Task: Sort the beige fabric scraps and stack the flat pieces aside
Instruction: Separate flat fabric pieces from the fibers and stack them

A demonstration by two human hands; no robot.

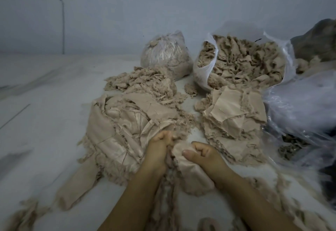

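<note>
Beige fabric scrap (189, 172) gripped by both hands, no writing legible.

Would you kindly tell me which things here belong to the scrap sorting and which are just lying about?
Part of the job:
left hand and right hand, both gripping a scrap
flat pieces
big heap
frayed bits
open bag

Lying about:
tied bag
clear plastic
dark bundle

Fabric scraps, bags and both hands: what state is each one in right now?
Left hand: gripping frayed scraps.
Right hand: gripping a fabric piece.
Open bag: full of scraps.
Tied bag: closed, full.
Flat pieces: stacked on the right.
Left pile: rumpled, unsorted.
</note>
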